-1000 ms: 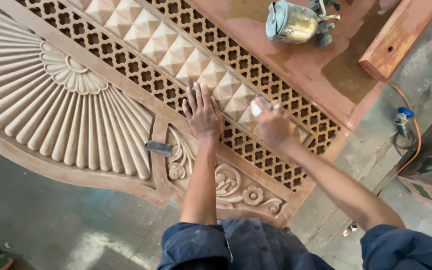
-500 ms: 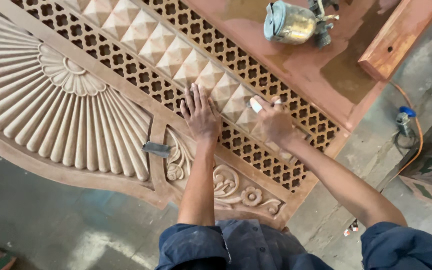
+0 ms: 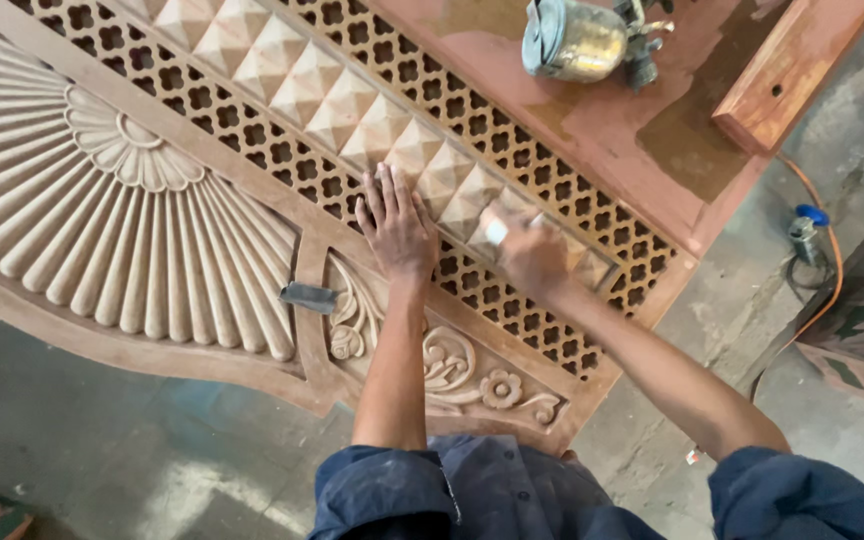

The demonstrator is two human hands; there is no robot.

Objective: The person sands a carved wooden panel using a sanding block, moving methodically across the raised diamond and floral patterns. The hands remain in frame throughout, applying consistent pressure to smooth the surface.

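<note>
A large carved wooden panel point(image 3: 152, 240) lies flat before me, with a fan-shaped sunburst at the left, rows of lattice holes, a band of raised pyramid studs point(image 3: 302, 90) and floral scrolls point(image 3: 452, 365) near its lower edge. My left hand point(image 3: 395, 228) rests flat and spread on the lattice beside the studs. My right hand point(image 3: 529, 252) is blurred and closed around a small pale piece, probably sandpaper point(image 3: 497, 232), pressed against a pyramid stud.
A small grey metal scraper point(image 3: 309, 296) lies on the panel left of my left arm. A spray gun with a metal cup point(image 3: 582, 40) sits on a reddish board, beside a wooden block point(image 3: 792, 70). An orange hose point(image 3: 822, 290) and a fitting lie on the concrete floor at right.
My right hand has shifted a little along the stud band, blurred with motion. My left hand stays flat in the same spot.
</note>
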